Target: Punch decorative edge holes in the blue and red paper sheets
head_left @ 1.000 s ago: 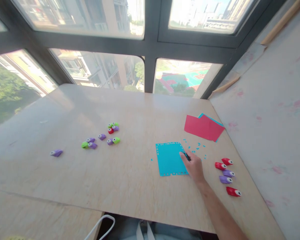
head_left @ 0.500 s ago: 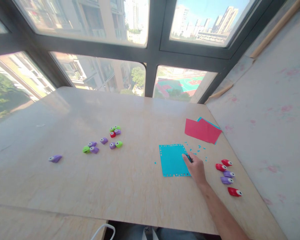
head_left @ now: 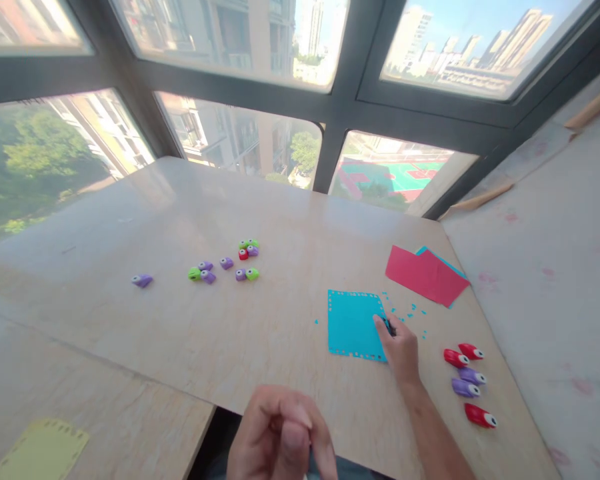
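My right hand (head_left: 403,350) is closed around a small dark paper punch (head_left: 391,327), mostly hidden by the fingers, at the right edge of a blue paper sheet (head_left: 355,327). The sheet lies flat, with small punched holes along its edges. Its thumb rests over the sheet's right side. Low in the middle of the view, my left hand (head_left: 283,433) is raised in front of the table edge, fingers curled and thumb pressed in. Whatever it may hold is hidden. Small blue paper bits (head_left: 414,308) lie to the right of the sheet.
Red paper sheets (head_left: 425,275) overlap blue paper at the back right. Red punches (head_left: 480,415) and purple punches (head_left: 466,388) with eye-like ends lie by the wall. More coloured punches (head_left: 207,276) sit at left. A yellow punched sheet (head_left: 40,450) lies bottom left.
My left hand has come into view at the bottom centre. The camera has turned left, bringing the yellow sheet into view. My right hand stays at the blue sheet's right edge.
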Available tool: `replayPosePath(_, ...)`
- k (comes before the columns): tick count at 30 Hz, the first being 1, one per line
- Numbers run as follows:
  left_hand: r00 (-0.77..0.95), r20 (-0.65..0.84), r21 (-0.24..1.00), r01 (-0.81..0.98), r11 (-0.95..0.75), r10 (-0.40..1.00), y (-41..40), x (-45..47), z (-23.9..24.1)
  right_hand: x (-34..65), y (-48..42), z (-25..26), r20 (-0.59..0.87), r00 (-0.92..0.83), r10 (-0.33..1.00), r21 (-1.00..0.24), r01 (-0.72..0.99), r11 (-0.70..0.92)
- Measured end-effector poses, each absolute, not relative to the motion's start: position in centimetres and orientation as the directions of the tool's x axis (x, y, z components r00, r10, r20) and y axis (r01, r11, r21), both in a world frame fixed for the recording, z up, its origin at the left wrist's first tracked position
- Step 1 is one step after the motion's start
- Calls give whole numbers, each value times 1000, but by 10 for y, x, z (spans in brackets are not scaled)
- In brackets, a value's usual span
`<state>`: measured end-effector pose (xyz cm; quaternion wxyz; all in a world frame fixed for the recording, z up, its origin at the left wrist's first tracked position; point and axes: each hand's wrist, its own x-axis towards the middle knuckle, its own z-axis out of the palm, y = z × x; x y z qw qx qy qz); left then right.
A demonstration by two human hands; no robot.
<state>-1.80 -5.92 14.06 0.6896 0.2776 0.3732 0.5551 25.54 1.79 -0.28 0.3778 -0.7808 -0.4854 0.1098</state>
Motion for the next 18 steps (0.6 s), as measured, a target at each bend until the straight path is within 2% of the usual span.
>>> replayPosePath(2,83,-229,744,-627,229,970,-41,-9,133,257,17,-4,191,513,837,-699,670,-251)
replayPosePath(9,41,-371,647,-705,290,928,3,-11,89,261,16,-6,175,512,841,-695,670,-263)
replayPosePath(18,50,-542,605,-670,431,839,23,-28,58,260,17,0,91,539,837,-709,626,-326)
